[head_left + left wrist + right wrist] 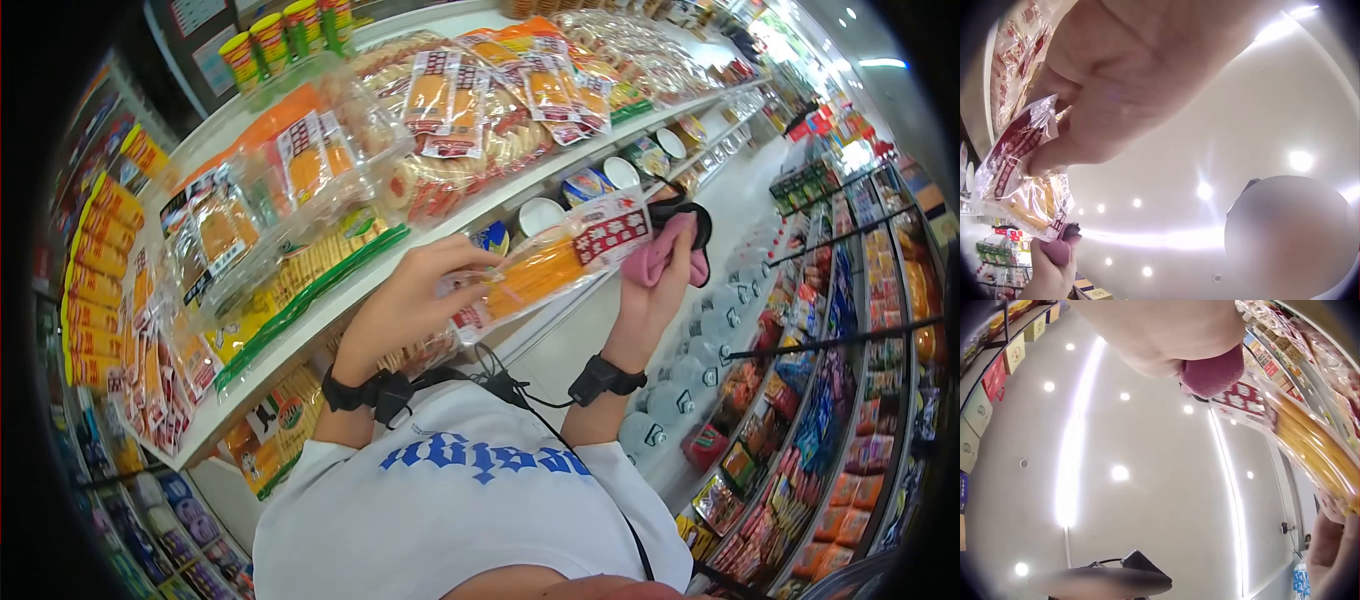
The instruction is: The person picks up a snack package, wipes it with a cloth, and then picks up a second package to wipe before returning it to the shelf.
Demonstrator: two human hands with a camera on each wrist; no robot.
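My left hand [415, 295] pinches one end of a clear plastic packet of orange snack sticks [540, 272], with thumb and fingertips on the wrapper. The packet slants up to the right, its red-and-white printed end at my right hand [655, 300]. That hand grips a folded pink cloth [650, 262] with a black edge, which overlaps the packet's printed end. In the left wrist view, the crinkled packet [1022, 181] hangs from my left fingers. The right wrist view shows the pink cloth [1213, 372] in my right hand, right at the printed label.
A white shelf [300, 345] beside me carries similar snack packets [445, 95], clear plastic trays and yellow-lidded tubs [270, 42]. Round tubs [540, 215] stand on the tier below. Large water bottles [670, 400] line the floor at right, before shelves of packaged goods [865, 455].
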